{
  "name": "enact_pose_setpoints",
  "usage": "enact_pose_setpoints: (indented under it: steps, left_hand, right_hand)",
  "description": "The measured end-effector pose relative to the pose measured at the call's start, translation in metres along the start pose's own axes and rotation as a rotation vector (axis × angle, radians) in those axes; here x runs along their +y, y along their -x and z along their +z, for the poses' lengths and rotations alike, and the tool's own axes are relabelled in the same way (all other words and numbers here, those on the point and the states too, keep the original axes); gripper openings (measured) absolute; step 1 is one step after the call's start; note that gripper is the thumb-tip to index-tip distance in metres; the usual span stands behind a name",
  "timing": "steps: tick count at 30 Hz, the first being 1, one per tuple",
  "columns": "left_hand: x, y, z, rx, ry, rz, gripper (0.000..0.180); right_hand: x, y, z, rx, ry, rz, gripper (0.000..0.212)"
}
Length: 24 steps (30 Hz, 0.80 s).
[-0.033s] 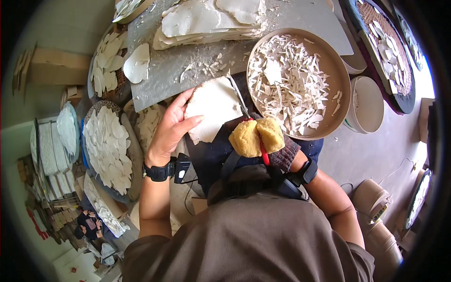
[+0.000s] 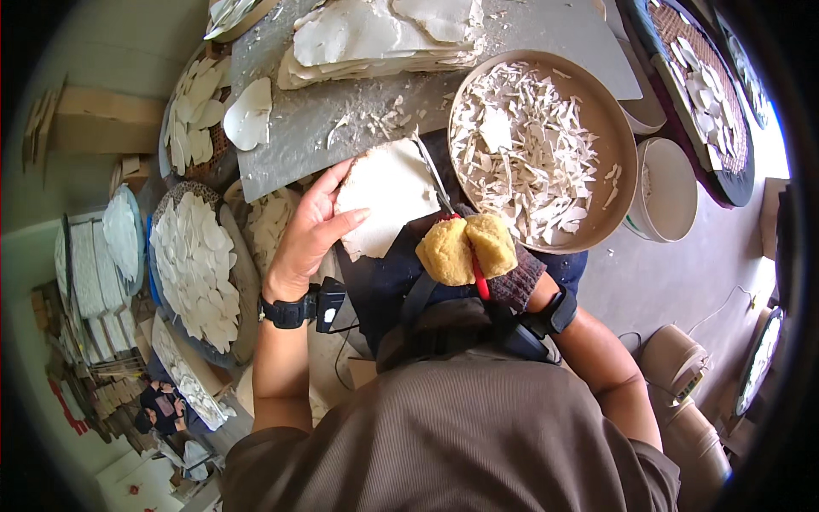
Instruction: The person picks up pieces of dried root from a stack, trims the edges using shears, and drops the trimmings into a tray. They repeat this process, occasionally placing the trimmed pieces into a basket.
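Observation:
My left hand [image 2: 309,229] pinches the left edge of a thin off-white sheet [image 2: 392,198], with the thumb on top and the fingers beneath. The sheet has a rough, uneven rim and hangs above my lap. My right hand [image 2: 517,282], in a dark knitted glove, is closed on a pair of scissors [image 2: 435,177] with red handles. Thick yellow foam pads [image 2: 447,253] wrap the handles and hide most of the fingers. The blades lie along the sheet's right edge; whether they bite into it, I cannot tell.
A round tan basin [image 2: 627,183] full of white offcuts sits at right, beside a white bucket [image 2: 670,192]. Ahead, a grey board [image 2: 294,158] bears stacked white sheets [image 2: 375,43] and scraps. Trays of white pieces [image 2: 194,264] stand at left. Another person [image 2: 162,405] is far left.

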State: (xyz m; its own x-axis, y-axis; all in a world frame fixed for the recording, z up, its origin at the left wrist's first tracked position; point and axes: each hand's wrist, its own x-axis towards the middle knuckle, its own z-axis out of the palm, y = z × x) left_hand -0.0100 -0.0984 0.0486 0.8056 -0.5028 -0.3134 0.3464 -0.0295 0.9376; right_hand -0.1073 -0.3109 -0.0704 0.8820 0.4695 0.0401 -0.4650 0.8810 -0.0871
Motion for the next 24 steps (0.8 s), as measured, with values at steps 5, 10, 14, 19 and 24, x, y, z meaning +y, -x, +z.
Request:
enact_pose_setpoints:
  steps: [5, 10, 14, 19, 24]
  left_hand:
    - [-0.013, -0.001, 0.008, 0.334, 0.119, 0.106, 0.052]
    - [-0.024, 0.009, 0.034, 0.435, 0.148, 0.128, 0.051]
    - [-0.022, 0.01, 0.026, 0.473, 0.117, 0.151, 0.055]
    - [-0.017, 0.012, 0.014, 0.448, 0.116, 0.131, 0.056]
    - [-0.014, 0.012, 0.006, 0.315, 0.1, 0.035, 0.057]
  right_hand:
    - [-0.006, -0.002, 0.01, 0.025, 0.265, -0.017, 0.029]
    - [0.002, -0.007, 0.017, 0.116, 0.497, -0.088, 0.031]
    - [0.001, -0.008, 0.025, 0.133, 0.765, -0.082, 0.03]
    - [0.003, -0.011, 0.007, 0.08, 0.176, 0.037, 0.028]
    - [0.0, -0.017, 0.014, 0.003, 0.153, 0.049, 0.028]
